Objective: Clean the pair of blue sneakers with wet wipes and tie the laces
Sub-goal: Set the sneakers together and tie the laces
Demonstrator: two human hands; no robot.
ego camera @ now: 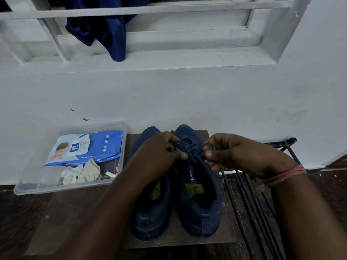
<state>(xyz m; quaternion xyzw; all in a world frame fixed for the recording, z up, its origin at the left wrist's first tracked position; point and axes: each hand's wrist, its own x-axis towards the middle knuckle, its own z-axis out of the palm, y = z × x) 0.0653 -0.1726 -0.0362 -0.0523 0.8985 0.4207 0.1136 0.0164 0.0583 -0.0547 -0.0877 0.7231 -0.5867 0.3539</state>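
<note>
sneakers (178, 184): side by side on table (227, 231), toes far | left hand (159, 152), right hand (234, 154): each pinched closed on a loop of the right shoe's laces (189, 156) | handling: laces look thin, limp, slippery; grip near knot

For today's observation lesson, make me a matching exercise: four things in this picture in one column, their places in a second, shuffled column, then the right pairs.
Things:
1. wet wipes pack
2. blue cloth
3. laces
4. pink band

Places:
A. between both hands' fingers
B. on the right wrist
C. in the clear tray
D. hanging at the window bars

Pairs: 1-C, 2-D, 3-A, 4-B
</note>
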